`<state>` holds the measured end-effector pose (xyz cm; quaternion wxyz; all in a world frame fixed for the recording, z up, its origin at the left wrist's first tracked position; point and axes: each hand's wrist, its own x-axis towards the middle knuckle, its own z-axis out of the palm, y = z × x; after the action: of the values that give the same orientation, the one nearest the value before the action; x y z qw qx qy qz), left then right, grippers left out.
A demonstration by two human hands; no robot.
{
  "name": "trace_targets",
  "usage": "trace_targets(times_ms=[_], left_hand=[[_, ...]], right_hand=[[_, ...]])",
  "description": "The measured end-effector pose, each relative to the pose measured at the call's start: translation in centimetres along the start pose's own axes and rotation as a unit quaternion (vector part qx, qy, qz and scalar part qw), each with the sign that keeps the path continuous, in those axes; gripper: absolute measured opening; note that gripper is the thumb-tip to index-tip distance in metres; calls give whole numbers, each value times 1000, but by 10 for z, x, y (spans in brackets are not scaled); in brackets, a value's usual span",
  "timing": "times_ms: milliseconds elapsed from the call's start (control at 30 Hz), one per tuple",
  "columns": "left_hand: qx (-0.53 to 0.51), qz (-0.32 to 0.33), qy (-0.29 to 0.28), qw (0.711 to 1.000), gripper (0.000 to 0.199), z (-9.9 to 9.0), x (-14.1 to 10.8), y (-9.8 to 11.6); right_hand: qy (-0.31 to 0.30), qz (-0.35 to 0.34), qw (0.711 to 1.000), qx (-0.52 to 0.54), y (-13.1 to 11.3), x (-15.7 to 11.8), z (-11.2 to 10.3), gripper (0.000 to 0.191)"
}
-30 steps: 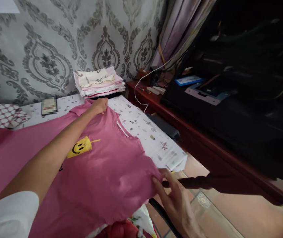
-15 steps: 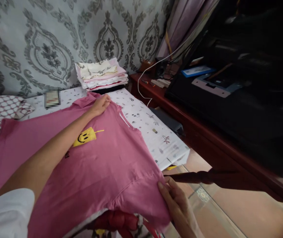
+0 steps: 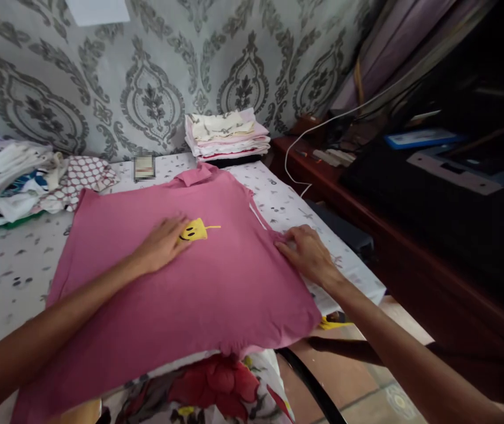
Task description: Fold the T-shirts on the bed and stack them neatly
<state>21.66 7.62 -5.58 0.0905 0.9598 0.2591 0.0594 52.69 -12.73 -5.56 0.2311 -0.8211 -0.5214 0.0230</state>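
Note:
A pink T-shirt lies spread over a white patterned table cover, its neckline toward the right. A yellow smiling-cup print shows on its front. My left hand rests flat on the cloth, its slightly blurred fingers stretched out at the print's left edge. With thumb and fingers closed, my right hand grips the shirt's edge just below the neckline. The shirt's near sleeve is tucked out of sight, and its near side hangs over the front edge.
A stack of folded clothes stands at the back by the patterned wall covering. Loose clothes are heaped at the left. To the right is a dark red wooden stand with a white cable. Floral fabric lies below the shirt.
My left hand has moved from the far shoulder down to the print. My right hand has shifted from the near sleeve up to the neckline side, and the sleeve is no longer spread out.

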Motion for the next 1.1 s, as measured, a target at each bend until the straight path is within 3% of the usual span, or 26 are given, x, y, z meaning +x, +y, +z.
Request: trace_targets(times_ms=[100,233,333,400,467,600,733,833,900,933,1000,1100], left_hand=[[-7,104,-39,994,67,5,-18,51],[-28,235,-85,968,71,6,-47,111],[-43,291,-67,953,67,4,-62,135],[-47,304,-55,950,64,1,-65,138],[-51,300,-50,951,63,-4,-65,133],[-13,231,-58,971,59,-13,-70,109],[49,168,-36,984,51,-10,-96,93],[63,135,16,989,43,-9,-119,79],[60,73,51,994,41,-15,-132,59],[55,25,67,996,41,-21,-138,45],[38,-90,101,990,42,-33,-151,10],[-5,-254,139,957,53,-50,-177,-43]], right_hand=[[-2,7,999,37,-6,3,1,21],[26,75,991,111,-9,-1,-7,20],[36,84,990,107,-11,-2,-9,20],[32,80,993,81,-12,-2,-8,19],[24,71,996,57,-14,-3,-7,18],[20,56,998,7,-13,-7,-3,17],[24,41,996,-77,-12,-12,0,22],[80,-50,990,-109,-24,-12,1,29],[93,-153,982,-63,-46,-10,3,29],[71,-207,976,-23,-61,-10,6,26],[-15,-303,950,66,-98,-9,16,22],[-138,-409,893,129,-157,-8,39,24]])
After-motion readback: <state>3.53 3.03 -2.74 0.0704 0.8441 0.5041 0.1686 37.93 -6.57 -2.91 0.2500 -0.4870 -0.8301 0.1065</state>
